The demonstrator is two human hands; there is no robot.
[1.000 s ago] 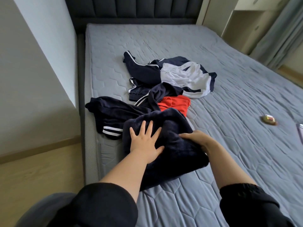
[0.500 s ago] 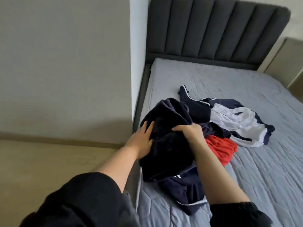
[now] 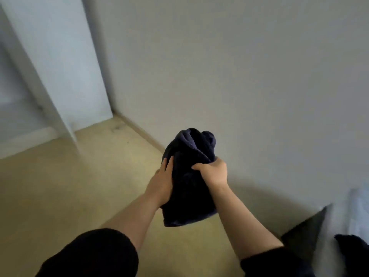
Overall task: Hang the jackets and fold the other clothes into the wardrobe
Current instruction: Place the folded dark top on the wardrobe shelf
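The dark folded garment [image 3: 189, 188] is held in the air between both hands, clear of every surface.

- Left hand [image 3: 161, 184]: fingers extended and laid flat against the garment's left side, supporting it.
- Right hand [image 3: 213, 172]: fingers curled tightly over a bunched fold on the garment's upper right side.

Both black sleeves [image 3: 89, 254] are pushed up the forearms.

Below the fingers lies a pale yellow floor [image 3: 60, 196]. Beyond the fingertips stands a plain light wall [image 3: 239, 76] with a skirting strip [image 3: 139, 132] at its base. Left of the left-hand fingers, well apart, is the white wardrobe [image 3: 60, 66], its side panel reaching the floor. Right of the right-hand fingers and lower, a blurred bed edge [image 3: 343, 216] is visible.
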